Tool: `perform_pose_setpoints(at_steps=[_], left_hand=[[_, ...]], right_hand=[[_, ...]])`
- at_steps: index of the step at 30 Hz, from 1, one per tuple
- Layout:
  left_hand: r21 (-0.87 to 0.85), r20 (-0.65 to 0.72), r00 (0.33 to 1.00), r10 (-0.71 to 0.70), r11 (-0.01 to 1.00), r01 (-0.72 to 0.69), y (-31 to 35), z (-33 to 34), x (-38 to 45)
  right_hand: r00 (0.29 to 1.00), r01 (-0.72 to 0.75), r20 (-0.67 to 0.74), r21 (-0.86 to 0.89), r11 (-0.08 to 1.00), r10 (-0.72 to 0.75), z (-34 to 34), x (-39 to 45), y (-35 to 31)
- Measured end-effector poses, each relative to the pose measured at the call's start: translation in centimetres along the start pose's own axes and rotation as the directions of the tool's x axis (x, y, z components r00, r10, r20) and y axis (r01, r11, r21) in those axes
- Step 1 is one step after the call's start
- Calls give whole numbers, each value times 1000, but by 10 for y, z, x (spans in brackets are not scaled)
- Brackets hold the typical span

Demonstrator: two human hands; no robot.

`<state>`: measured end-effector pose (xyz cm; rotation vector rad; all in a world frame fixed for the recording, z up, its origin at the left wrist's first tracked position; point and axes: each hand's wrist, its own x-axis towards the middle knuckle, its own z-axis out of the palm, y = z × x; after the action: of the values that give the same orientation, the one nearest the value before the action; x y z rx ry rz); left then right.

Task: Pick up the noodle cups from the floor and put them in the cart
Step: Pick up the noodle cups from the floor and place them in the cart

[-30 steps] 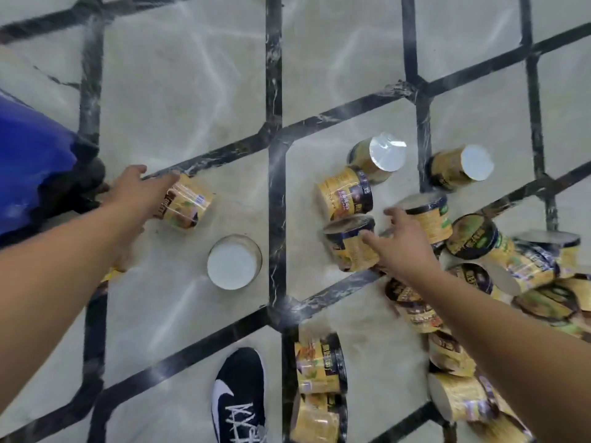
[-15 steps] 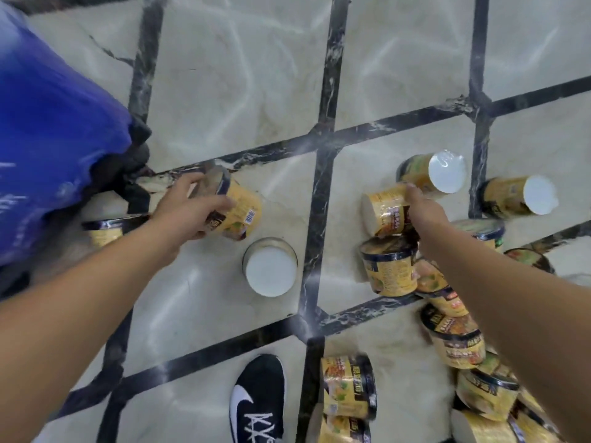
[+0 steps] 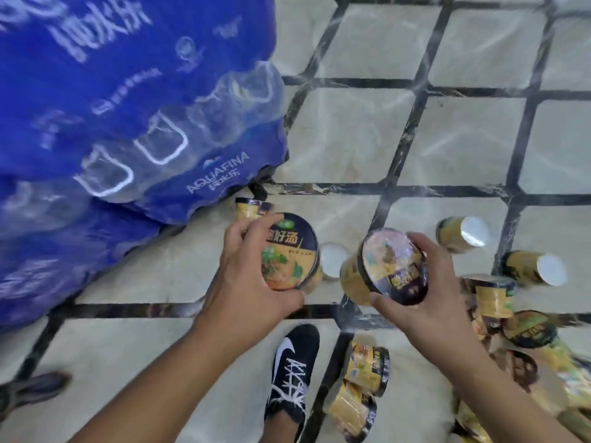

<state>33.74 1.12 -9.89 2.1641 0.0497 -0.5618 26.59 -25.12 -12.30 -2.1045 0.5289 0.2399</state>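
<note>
My left hand (image 3: 246,279) grips a yellow noodle cup (image 3: 291,251) lifted off the floor, its dark lid facing me. My right hand (image 3: 425,292) grips a second noodle cup (image 3: 390,266), lid also toward me. Several more yellow cups lie scattered on the tiled floor: one upside down between the hands (image 3: 332,260), two on their sides at the right (image 3: 463,235) (image 3: 537,268), one by the blue packs (image 3: 251,207), a pile at the lower right (image 3: 367,369). No cart shows in this view.
Blue shrink-wrapped packs of water bottles (image 3: 128,107) fill the upper left, resting on the floor. My black shoe (image 3: 294,372) stands on the marble floor (image 3: 351,139) below the hands. Another shoe (image 3: 35,391) is at the lower left edge.
Both hands have lifted a cup each off the floor and drawn them close together toward me. The view has swung left, bringing the blue water packs far into the frame.
</note>
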Motion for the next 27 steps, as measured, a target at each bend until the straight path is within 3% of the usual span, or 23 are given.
perform_pose_setpoints(at_steps=[5,11,13,16,20,21,22,23,25,27], left_hand=[[44,-219,975,43,998,-35,26,-79,-183],[68,-478,877,-47,994,90,28,-220,-419],[70,-563,825,-40,993,96,20,-270,-484],[25,-646,751,-138,979,201,-7,-337,-574],[-44,-767,615,-184,971,235,-55,-406,-680],[-94,-765,605,-221,968,235,-78,-421,-699],[-118,-700,674,-236,969,217,-105,-437,-720],[-153,-665,691,-283,958,244,-125,-446,-746],[-300,-728,570,-381,925,235,-184,-481,-780],[-228,-701,630,-335,942,246,-206,-508,-802]], right_hand=[[950,311,67,-86,946,-306,-1,-144,-115],[790,609,152,-85,788,-594,29,-298,-264],[696,709,222,-62,703,-683,51,-342,-318],[511,841,297,22,541,-806,95,-414,-390],[355,892,370,142,429,-859,179,-502,-462],[343,887,395,162,432,-852,204,-518,-476],[343,875,420,182,448,-840,228,-534,-488],[351,860,444,196,472,-825,253,-551,-499],[335,858,458,212,467,-823,300,-586,-519],[261,896,452,216,388,-853,340,-619,-527]])
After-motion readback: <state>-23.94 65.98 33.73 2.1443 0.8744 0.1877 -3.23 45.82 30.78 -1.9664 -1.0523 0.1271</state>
